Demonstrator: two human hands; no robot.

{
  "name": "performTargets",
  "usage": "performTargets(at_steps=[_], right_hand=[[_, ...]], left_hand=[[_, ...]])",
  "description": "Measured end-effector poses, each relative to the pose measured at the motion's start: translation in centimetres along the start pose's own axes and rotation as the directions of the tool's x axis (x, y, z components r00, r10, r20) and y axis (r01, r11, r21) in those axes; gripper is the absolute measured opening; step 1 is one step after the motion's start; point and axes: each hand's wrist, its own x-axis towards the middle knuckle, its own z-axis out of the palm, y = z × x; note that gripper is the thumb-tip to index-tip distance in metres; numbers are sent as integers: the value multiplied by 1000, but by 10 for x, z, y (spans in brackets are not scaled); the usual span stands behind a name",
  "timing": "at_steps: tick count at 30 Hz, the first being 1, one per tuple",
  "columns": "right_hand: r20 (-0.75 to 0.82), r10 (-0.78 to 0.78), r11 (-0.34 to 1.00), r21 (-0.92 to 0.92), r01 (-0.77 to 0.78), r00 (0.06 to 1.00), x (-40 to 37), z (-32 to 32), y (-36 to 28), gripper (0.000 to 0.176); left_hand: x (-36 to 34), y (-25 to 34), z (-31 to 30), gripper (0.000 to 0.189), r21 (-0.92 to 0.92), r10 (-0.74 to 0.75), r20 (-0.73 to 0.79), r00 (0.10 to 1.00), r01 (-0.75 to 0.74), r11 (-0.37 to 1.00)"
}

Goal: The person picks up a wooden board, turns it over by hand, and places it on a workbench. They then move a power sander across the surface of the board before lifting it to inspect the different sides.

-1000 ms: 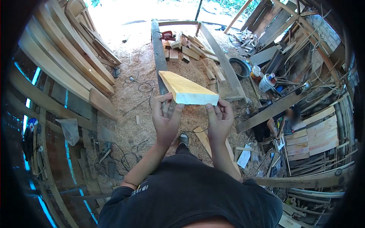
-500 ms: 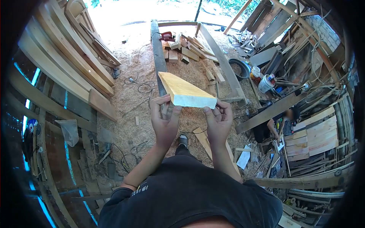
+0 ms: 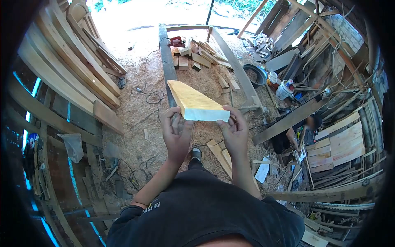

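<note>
Both my hands hold up a wooden board (image 3: pixel 196 101) in front of my chest, its pale cut end turned toward me and its yellowish face running away to a narrower far end. My left hand (image 3: pixel 177 131) grips the near left corner, thumb underneath and fingers at the side. At the near right corner, my right hand (image 3: pixel 235 131) pinches the board between thumb and fingers. Some fingertips are partly hidden by the wood.
Long planks (image 3: pixel 72 61) lean at the left. Beyond the board, a wooden frame (image 3: pixel 168 61) surrounds cut wood blocks (image 3: pixel 200 60) and a red power tool (image 3: pixel 176 41). A white bucket (image 3: pixel 284 90) stands at right, and another person (image 3: pixel 291 138) crouches near pale boards (image 3: pixel 341 144). Cables cross the sawdust.
The board and both hands have shifted slightly left and down in view, and the board is tilted a little differently. The grip of both hands stays on it.
</note>
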Motion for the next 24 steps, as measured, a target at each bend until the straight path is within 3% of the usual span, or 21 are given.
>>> performTargets(at_steps=[5, 8, 10, 14, 19, 24], right_hand=[[-21, -31, 999, 18, 32, 999, 0, 8, 1, 49], [-41, -13, 999, 37, 14, 999, 3, 11, -1, 50], [-41, -18, 999, 45, 20, 999, 4, 12, 0, 50], [-66, -10, 999, 29, 12, 998, 7, 12, -1, 50], [-69, -11, 997, 77, 17, 998, 10, 14, 1, 50], [-66, -21, 996, 88, 26, 998, 9, 13, 1, 51]], left_hand=[[3, 8, -2, 44, 66, 35, 12, 999, -35, 997], [3, 7, 1, 41, 35, 29, -9, 1000, -28, 999], [1, 2, 0, 36, 107, 74, -15, 997, -72, 992], [6, -6, 0, 37, 18, 47, -29, 998, -47, 999], [8, 6, 1, 37, 123, 92, -15, 996, -90, 988], [6, -4, 0, 39, 36, 63, -19, 998, -62, 997]])
